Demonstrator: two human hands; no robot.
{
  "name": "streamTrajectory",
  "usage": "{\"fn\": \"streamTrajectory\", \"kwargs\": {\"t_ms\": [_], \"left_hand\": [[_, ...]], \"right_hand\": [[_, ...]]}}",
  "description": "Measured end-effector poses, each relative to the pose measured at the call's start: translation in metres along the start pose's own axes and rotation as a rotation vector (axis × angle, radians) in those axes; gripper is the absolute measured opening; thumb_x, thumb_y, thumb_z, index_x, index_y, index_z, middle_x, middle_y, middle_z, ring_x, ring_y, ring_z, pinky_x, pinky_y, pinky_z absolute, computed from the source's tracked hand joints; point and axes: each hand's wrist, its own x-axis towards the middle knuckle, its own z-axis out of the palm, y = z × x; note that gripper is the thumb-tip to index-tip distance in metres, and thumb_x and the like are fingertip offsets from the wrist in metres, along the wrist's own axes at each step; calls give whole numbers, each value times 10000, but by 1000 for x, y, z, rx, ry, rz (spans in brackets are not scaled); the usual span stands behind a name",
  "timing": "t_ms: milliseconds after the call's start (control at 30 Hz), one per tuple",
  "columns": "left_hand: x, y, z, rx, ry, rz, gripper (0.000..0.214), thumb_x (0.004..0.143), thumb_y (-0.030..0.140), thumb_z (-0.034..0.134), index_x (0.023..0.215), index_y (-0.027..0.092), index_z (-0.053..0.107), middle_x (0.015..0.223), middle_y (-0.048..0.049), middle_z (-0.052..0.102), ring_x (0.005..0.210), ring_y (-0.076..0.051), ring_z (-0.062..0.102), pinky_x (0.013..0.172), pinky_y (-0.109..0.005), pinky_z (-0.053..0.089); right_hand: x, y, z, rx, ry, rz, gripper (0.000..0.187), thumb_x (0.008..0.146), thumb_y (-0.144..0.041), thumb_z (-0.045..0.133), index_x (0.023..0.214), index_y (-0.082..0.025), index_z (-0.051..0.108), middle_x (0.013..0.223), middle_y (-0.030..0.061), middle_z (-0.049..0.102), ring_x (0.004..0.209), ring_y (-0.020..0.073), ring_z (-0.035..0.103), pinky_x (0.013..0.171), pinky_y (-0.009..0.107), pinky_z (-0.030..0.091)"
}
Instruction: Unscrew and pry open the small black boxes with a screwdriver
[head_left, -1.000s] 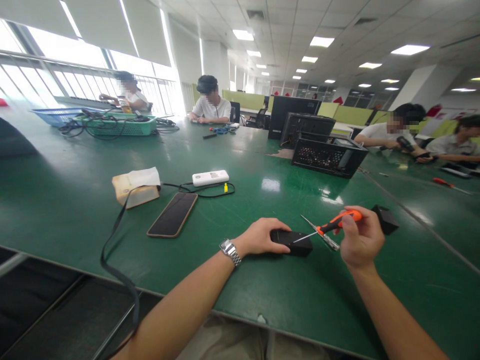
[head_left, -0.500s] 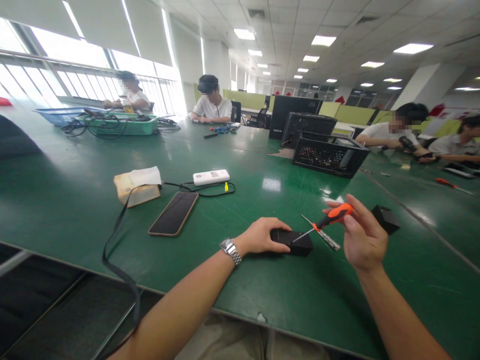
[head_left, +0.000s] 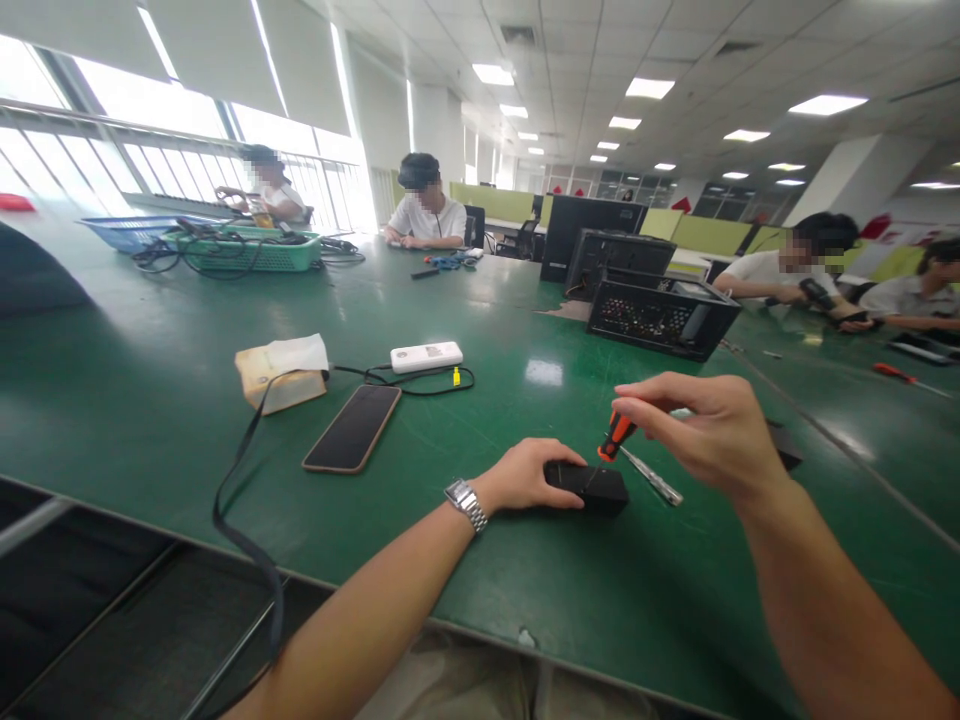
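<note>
My left hand [head_left: 534, 474] grips the left end of a small black box [head_left: 606, 487] and presses it against the green table. In my right hand [head_left: 697, 425] is an orange and black screwdriver [head_left: 616, 436], pinched by its handle. Its thin shaft slants down to the top face of the box, with the tip close to my left thumb. Just right of the box lies a slim clear-handled tester screwdriver [head_left: 654, 476]. A second black block [head_left: 784, 446] is partly hidden behind my right hand.
A phone [head_left: 352, 428], a white power bank [head_left: 427, 357] with a cable and a paper packet [head_left: 283, 374] lie to the left. Farther back are a green basket [head_left: 247, 252] of cables and black computer cases [head_left: 660, 315]. Several people sit around the green table [head_left: 510, 570].
My right hand has swung left and over the box, tilting the screwdriver from a low slant to a steeper one. My left hand stays on the box.
</note>
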Motion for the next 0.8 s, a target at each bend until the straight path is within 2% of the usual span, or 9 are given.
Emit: {"fn": "streamTrajectory", "kwargs": {"t_ms": [100, 200, 267, 333, 467, 567, 700, 800], "left_hand": [[0, 1, 0, 13, -8, 1, 495, 702, 434, 778, 1122, 198, 661, 986, -41, 679, 882, -203, 616, 756, -261, 448], [0, 3, -1, 11, -17, 3, 497, 706, 438, 774, 1127, 200, 659, 986, -40, 679, 889, -205, 618, 760, -260, 449], [0, 3, -1, 13, -21, -5, 492, 706, 437, 774, 1122, 200, 660, 983, -40, 682, 890, -207, 621, 757, -259, 450], [1, 3, -1, 15, -23, -11, 491, 704, 436, 775, 1120, 200, 661, 991, -43, 685, 895, -211, 623, 756, -258, 452], [1, 1, 0, 17, -15, -12, 502, 699, 448, 774, 1117, 192, 665, 1007, -50, 689, 895, -215, 625, 765, -261, 457], [0, 1, 1, 22, -12, -10, 500, 702, 453, 771, 1115, 190, 668, 999, -50, 692, 888, -215, 627, 765, -264, 459], [0, 3, 0, 20, -10, -10, 497, 717, 480, 752, 1117, 197, 672, 1015, -54, 695, 905, -220, 629, 784, -271, 459], [1, 4, -1, 12, -16, 3, 456, 761, 465, 720, 1122, 190, 675, 1029, -61, 696, 925, -220, 630, 795, -272, 457]], "right_hand": [[8, -11, 8, -66, 8, 9, 259, 813, -376, 658, 629, -194, 681, 553, -20, 653, 436, 88, 496, 452, 219, 372], [10, -17, 18, -222, 90, -12, 367, 811, -339, 624, 492, -189, 518, 423, -54, 457, 409, 72, 364, 447, 222, 289], [11, -19, 23, -337, 121, 1, 404, 798, -318, 597, 462, -195, 409, 412, -66, 343, 413, 72, 297, 452, 230, 241], [14, -21, 25, -465, 113, 53, 415, 793, -319, 565, 453, -199, 359, 416, -61, 304, 418, 82, 269, 457, 242, 203], [19, -26, 25, -690, 16, 188, 416, 835, -371, 486, 457, -201, 449, 430, -22, 413, 415, 107, 317, 458, 258, 158], [19, -27, 22, -779, -97, 235, 437, 875, -437, 432, 514, -217, 541, 480, 6, 509, 415, 129, 374, 463, 263, 155], [17, -19, 15, -742, -254, 145, 398, 904, -417, 391, 581, -228, 525, 490, 4, 517, 437, 152, 427, 474, 266, 175], [17, -13, 11, -639, -292, 71, 276, 900, -348, 406, 674, -230, 513, 498, -15, 525, 444, 152, 461, 476, 264, 204]]}}
